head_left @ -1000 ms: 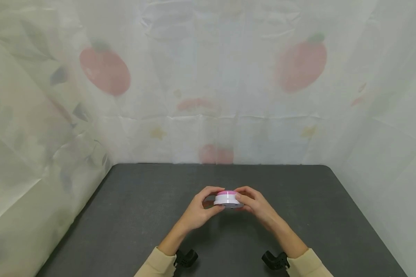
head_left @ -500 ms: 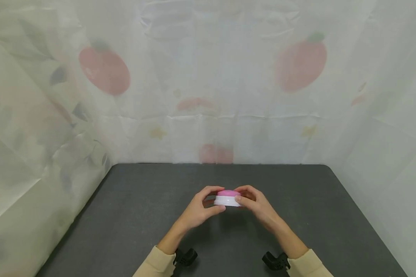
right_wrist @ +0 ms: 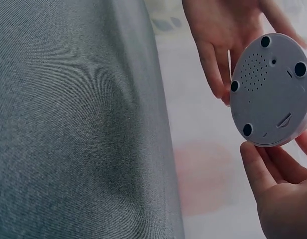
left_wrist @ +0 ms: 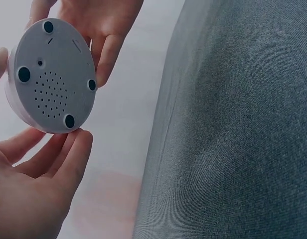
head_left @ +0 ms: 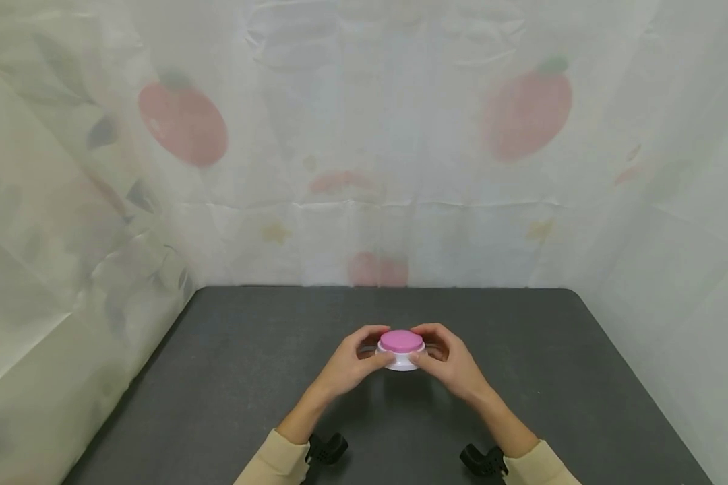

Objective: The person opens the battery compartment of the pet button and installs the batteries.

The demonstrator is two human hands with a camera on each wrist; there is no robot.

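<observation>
A round device [head_left: 401, 349] with a pink top and a white base is held between both hands a little above the dark grey table [head_left: 249, 377]. My left hand [head_left: 373, 347] pinches its left rim between thumb and fingers. My right hand [head_left: 431, 347] pinches the right rim the same way. The pink top faces up toward me. In the left wrist view the device [left_wrist: 51, 74] shows its pale underside with speaker holes and several black feet, left hand [left_wrist: 69, 149] below it. In the right wrist view the underside of the device [right_wrist: 270, 89] sits above the right hand [right_wrist: 265, 174].
A pale curtain [head_left: 364, 168] printed with red fruit closes off the back and both sides of the table. The table's back edge [head_left: 388, 288] runs along it. Black wrist mounts [head_left: 324, 448] [head_left: 482, 459] show at my cream sleeves.
The device has tipped from side-on to pink top facing me and sits slightly lower. Both hands kept their hold on its rim.
</observation>
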